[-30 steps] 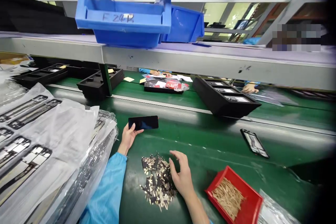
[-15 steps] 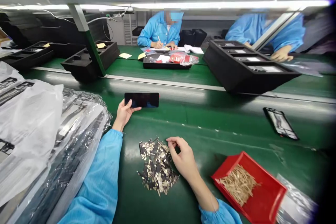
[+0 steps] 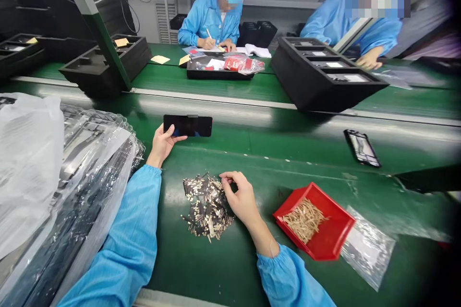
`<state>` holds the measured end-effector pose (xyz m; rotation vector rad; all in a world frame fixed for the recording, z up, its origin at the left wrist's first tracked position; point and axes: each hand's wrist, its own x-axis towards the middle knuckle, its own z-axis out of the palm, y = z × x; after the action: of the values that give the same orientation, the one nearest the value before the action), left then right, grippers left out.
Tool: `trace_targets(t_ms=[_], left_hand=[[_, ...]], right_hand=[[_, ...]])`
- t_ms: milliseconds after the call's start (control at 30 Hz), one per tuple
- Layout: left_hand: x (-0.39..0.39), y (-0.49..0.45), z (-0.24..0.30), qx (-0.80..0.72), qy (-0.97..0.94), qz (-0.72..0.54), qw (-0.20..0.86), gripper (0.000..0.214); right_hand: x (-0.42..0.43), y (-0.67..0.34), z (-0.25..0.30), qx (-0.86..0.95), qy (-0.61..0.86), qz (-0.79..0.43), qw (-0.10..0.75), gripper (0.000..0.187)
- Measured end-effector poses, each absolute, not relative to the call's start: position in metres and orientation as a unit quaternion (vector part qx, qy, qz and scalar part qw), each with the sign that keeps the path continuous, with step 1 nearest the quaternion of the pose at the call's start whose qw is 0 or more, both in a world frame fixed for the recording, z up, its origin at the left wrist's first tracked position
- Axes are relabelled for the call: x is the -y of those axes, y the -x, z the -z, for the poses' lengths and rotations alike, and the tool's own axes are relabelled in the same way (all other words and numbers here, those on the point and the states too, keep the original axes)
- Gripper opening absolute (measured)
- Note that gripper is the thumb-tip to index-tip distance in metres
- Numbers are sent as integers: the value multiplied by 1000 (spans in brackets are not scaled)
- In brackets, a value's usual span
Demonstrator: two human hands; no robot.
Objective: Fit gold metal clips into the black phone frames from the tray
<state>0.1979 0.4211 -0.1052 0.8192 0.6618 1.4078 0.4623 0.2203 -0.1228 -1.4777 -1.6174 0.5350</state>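
Note:
My left hand (image 3: pixel 163 145) grips the left end of a black smartphone (image 3: pixel 198 126), thumb on its front and fingers beneath. The phone lies sideways above the bench, its dark glossy face turned to me. My right hand (image 3: pixel 240 195) is at the upper right edge of a loose pile of small black and metallic parts (image 3: pixel 207 216). Its fingers are curled, with thumb and index tips close together in a pinch. Whether a small part is between them cannot be made out.
Right of my right hand sits a red bin (image 3: pixel 334 230) holding thin tan pieces (image 3: pixel 306 219), beside a clear plastic bag (image 3: pixel 369 249). Wrapped phone frames (image 3: pixel 97 153) are stacked at left. Another phone frame (image 3: pixel 362 147) lies at right. Black trays (image 3: pixel 324 81) and two co-workers are across the bench.
My view has tilted down and shifted, so the whole scene sits higher and slightly left. Both hands keep about the same pose, with the smartphone still in the left.

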Motion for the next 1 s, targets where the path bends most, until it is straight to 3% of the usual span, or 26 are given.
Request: trace_targets(t_ms=[467,767,1000], left_hand=[[-393,-213,107,-270,-374,-560,688,39],[-352,-217,110,-283,-376,-542,696,42],[-355,-218,107,-300,-382,-546,682,44]], right_hand=[[-220,-463,119,625,597,-221,452,20],[-231,-460,128,621,613,-220,436,47],[-247,-459,129,622,623,-216,422,55]])
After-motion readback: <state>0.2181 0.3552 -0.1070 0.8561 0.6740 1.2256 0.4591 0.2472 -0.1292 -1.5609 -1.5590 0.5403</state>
